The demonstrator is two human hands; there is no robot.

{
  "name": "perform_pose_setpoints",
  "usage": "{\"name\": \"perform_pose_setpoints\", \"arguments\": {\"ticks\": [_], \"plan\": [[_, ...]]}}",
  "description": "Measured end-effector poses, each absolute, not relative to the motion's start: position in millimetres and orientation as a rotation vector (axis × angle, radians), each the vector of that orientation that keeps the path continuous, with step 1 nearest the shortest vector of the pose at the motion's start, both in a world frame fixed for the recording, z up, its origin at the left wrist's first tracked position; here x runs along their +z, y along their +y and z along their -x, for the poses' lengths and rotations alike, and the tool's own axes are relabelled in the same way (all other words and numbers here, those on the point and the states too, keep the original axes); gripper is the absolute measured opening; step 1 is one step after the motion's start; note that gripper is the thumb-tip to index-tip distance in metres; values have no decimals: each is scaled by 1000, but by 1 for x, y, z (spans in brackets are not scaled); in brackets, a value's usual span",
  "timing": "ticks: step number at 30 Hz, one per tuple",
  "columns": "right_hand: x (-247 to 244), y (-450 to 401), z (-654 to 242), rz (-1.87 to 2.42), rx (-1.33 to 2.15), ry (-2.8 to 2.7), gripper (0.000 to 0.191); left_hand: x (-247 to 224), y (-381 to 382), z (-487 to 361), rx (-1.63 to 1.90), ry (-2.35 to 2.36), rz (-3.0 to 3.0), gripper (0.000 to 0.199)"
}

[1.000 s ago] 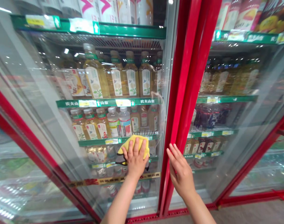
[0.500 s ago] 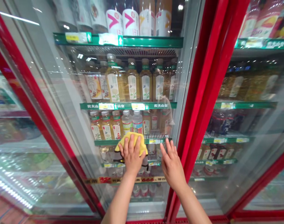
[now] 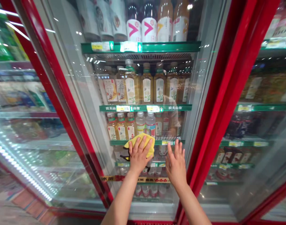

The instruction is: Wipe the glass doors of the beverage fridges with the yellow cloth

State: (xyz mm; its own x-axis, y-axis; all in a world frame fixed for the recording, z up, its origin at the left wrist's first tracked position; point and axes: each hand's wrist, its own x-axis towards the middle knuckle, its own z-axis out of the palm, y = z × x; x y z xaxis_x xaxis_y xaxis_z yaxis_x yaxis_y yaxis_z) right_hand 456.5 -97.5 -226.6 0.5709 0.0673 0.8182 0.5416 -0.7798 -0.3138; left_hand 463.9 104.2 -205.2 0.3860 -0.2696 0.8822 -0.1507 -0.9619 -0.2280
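A red-framed glass door (image 3: 224,75) fills the middle. The right hand (image 3: 176,164), fingers spread, is at the door; whether it touches, I cannot tell. The left hand (image 3: 138,156) lies flat, fingers parted, over the yellow cloth (image 3: 151,150) at the door. The cloth looks light and limp, best held under a spread palm.

Matt cloth (image 3: 148,137); smooth glass door (image 3: 174,122); glossy frame (image 3: 237,78).

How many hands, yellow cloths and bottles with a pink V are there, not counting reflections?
Hands: 2 (left hand, right hand)
Yellow cloth: 1
Pink-V bottles: 2
Total: 5
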Motion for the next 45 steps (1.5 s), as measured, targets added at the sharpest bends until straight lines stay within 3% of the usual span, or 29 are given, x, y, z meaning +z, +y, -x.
{"name": "perform_pose_setpoints", "arguments": {"ticks": [5,9,14,18,23,27,32,37,41,45], "plan": [[-229,-83,-450,2285,-1107,-494,97,-233,122,-454,-1898,-28,2577,77],[-232,-80,-446,2295,-1079,-523,97,-267,114,-447,-1752,48,2650,77],[-232,-77,-445,2259,-1104,-519,90,-221,115,-455,-1618,429,2536,74],[-233,-75,-444,2254,-1115,-523,88,-175,138,-456,-1694,302,2551,75],[-232,-71,-438,2241,-1093,-490,84,-209,162,-442,-1833,10,2558,69],[-225,-63,-433,2240,-1086,-526,84,-248,166,-433,-1721,179,2525,68],[-203,-38,-429,2191,-1126,-642,86,-211,180,-433,-1584,304,2499,78],[-187,-11,-420,2132,-1111,-741,85,-178,213,-430,-1638,97,2567,79],[-190,-1,-412,2121,-1082,-784,81,-215,223,-419,-1635,-156,2628,80],[-192,8,-409,2121,-1073,-817,81,-250,220,-415,-1509,-95,2691,82]]}}
